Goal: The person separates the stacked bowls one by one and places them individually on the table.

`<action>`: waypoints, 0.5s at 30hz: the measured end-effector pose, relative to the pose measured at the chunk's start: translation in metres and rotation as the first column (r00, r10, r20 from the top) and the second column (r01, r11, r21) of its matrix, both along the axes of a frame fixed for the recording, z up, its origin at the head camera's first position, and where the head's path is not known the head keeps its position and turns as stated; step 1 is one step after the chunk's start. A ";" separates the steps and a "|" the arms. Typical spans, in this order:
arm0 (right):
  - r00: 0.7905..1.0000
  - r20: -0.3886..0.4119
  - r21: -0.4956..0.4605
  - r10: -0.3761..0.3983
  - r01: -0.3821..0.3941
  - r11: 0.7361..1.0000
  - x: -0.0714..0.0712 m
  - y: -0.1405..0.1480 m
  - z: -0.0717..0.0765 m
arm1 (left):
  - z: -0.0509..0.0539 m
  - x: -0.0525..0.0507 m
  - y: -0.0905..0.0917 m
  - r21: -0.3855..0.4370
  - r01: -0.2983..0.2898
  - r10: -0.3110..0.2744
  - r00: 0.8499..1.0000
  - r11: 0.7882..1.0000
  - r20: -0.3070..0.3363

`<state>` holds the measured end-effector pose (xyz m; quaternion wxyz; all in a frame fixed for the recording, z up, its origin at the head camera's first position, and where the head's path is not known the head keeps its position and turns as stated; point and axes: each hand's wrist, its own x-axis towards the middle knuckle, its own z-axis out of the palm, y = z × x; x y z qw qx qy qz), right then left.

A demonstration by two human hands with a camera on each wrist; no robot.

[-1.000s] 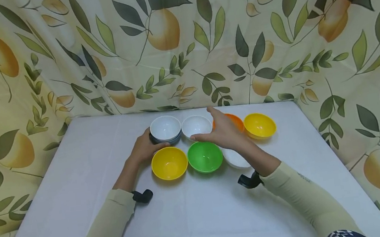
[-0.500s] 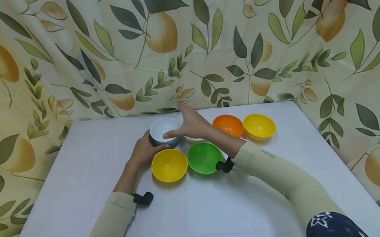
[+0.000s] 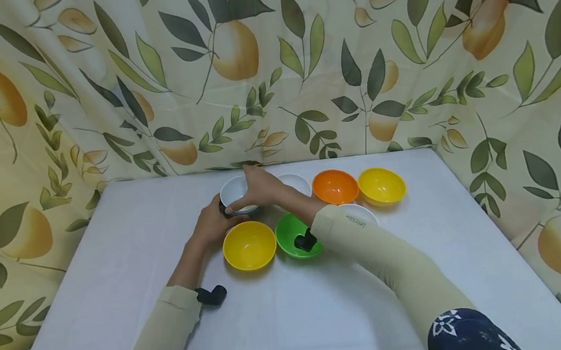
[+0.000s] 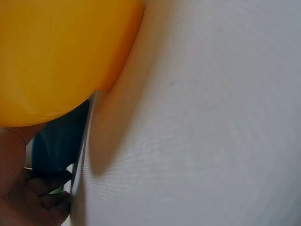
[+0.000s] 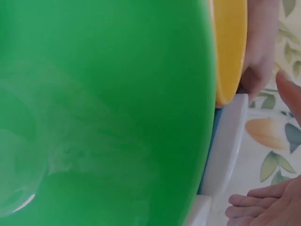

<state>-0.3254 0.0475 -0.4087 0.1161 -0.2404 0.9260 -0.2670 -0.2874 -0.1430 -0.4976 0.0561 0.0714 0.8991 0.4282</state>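
A white bowl [image 3: 232,189] sits stacked in a blue bowl [image 4: 59,143] at the back left of the group. My left hand [image 3: 210,225] curls round the left side of the blue bowl, fingers behind it and thumb in front. Over the white bowl's right side is my right hand [image 3: 260,188], thumb and fingers spread apart; the right wrist view shows its fingers straight and off the rim. A yellow bowl [image 3: 249,246] stands just in front of the stack. Beside it, the green bowl [image 3: 288,238] is partly hidden under my right wrist.
Right of the stack are a second white bowl [image 3: 296,182], an orange bowl [image 3: 336,187] and another yellow bowl [image 3: 382,186]. A further white bowl [image 3: 361,212] is half covered by the right sleeve. Behind the white-covered table [image 3: 278,327] hangs a patterned curtain [image 3: 269,83].
My right hand has travelled left, from above the second white bowl and the orange bowl to the stacked white bowl. The left hand has stayed at the stack.
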 end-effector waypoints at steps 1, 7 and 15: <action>1.000 -0.005 0.016 0.002 -0.002 1.000 -0.001 -0.002 -0.001 | 0.000 0.001 0.000 0.000 0.000 0.000 1.000 1.000 -0.004; 0.999 -0.036 0.142 0.015 -0.010 0.990 -0.006 -0.010 -0.009 | 0.000 0.002 -0.001 -0.016 -0.008 0.008 1.000 1.000 -0.011; 0.998 -0.056 0.276 -0.014 0.029 0.961 -0.009 -0.010 -0.008 | 0.000 0.001 0.000 -0.012 -0.009 0.009 1.000 1.000 -0.007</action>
